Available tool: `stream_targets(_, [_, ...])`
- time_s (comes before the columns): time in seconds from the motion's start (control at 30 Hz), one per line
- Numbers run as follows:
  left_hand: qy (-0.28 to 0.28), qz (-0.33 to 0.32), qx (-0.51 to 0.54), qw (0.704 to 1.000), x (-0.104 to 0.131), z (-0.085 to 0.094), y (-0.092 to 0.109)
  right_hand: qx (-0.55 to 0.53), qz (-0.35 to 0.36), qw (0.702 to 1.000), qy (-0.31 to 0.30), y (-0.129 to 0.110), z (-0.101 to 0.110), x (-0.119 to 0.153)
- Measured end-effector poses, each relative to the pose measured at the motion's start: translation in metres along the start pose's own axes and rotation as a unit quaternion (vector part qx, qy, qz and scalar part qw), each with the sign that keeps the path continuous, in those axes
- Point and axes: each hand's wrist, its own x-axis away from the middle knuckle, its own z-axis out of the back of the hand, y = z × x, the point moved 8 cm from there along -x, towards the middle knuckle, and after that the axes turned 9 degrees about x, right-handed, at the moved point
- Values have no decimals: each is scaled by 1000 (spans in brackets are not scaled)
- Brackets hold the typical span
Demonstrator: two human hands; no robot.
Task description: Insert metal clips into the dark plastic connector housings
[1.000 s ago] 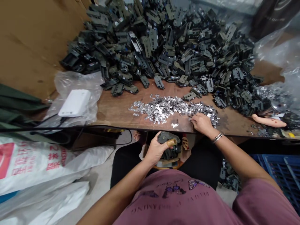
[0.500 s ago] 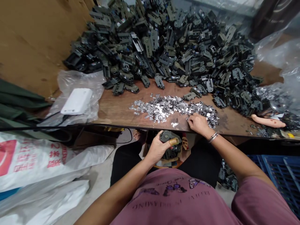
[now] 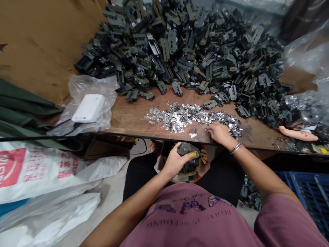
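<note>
What I can't make out is the underside of the dark housing [image 3: 187,148]: my left hand [image 3: 174,161] wraps it, clenched around its left side, with the taped thumb [image 3: 193,155] lying across the top. It sits just off the near edge of the workbench [image 3: 125,118], above an open carton [image 3: 189,178] between the knees; more dark parts in there are partly covered by the hand, so I can't count them.

My right hand [image 3: 219,133] is at the near side of the small metal clips [image 3: 178,116], fingertips drawn together. A tiny shiny bit shows at them, but I can't tell whether they grip it or only touch it. The palm is turned away from me.

Across the far side, a heap of dark housings [image 3: 180,51] fills the bench and runs out of view at the top, hiding the surface under it. To the left, a white box [image 3: 88,108] rests on clear plastic [image 3: 109,87]. To the right, a pinkish curved piece [image 3: 298,133] lies in front of a shiny tin [image 3: 305,118], which is partly hidden by plastic and clutter. A blue crate [image 3: 308,192] is cut off at the right.

I count two hands, one white box, one curved piece and one crate; clips and heaped housings overlap too much to count.
</note>
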Motion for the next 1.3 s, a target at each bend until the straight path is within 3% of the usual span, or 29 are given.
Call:
stream_targets(0.27, [15,-50,-13,999,-7,4,6,-48,-67,997,7,12,8,14])
stream_targets(0.43, [8,-91,-75,993,-10,-9,15,-243,30,968,58,-26,40,43])
stream_targets(0.57, [-41,-108,-95,989,-6,-21,18,-248,104,961,59,-55,54,59])
stream_targets(0.7, [-75,-94,-82,989,0,-20,13,-291,141,946,22,-57,53,66])
stream_targets(0.97, [-68,-71,-104,990,5,-6,13,-306,225,907,184,-69,58,96])
stream_targets(1.13, [-88,-76,-131,985,9,-10,19,-270,268,902,203,-82,45,99])
stream_targets(1.3, [-86,-85,-155,981,11,-8,23,-288,243,900,218,-83,47,98])
